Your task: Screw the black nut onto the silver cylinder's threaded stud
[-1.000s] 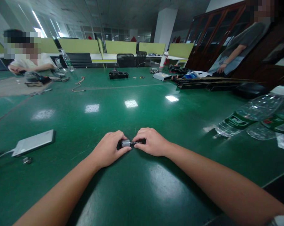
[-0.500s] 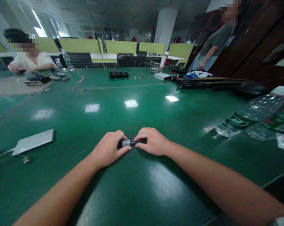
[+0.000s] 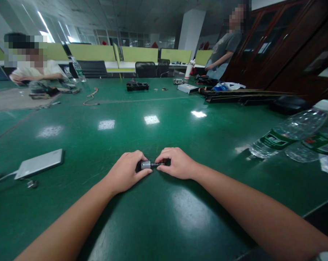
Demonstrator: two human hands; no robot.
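Low over the green table [image 3: 120,130], a small silver metal cylinder [image 3: 146,165] lies level between my two hands. My left hand [image 3: 128,170] is closed around its left end, thumb below and fingers above. A dark ridged rod [image 3: 154,165] sticks out of the cylinder to the right. The thumb and forefinger of my right hand [image 3: 179,163] are pinched on that rod, hiding part of it. Both hands rest near the tabletop. The fingers cover the far end of the cylinder.
At left lies a silver flat box [image 3: 40,164] with a white cable. Water bottles [image 3: 286,132] stand at right. Farther back are a black tray [image 3: 137,86], a cord [image 3: 91,97] and long black rails [image 3: 234,95]. One person [image 3: 37,70] sits at left; another [image 3: 222,54] stands at right.
The standing person at the back right has moved to the left. My hands and the silver cylinder with its rod stay nearly in place.
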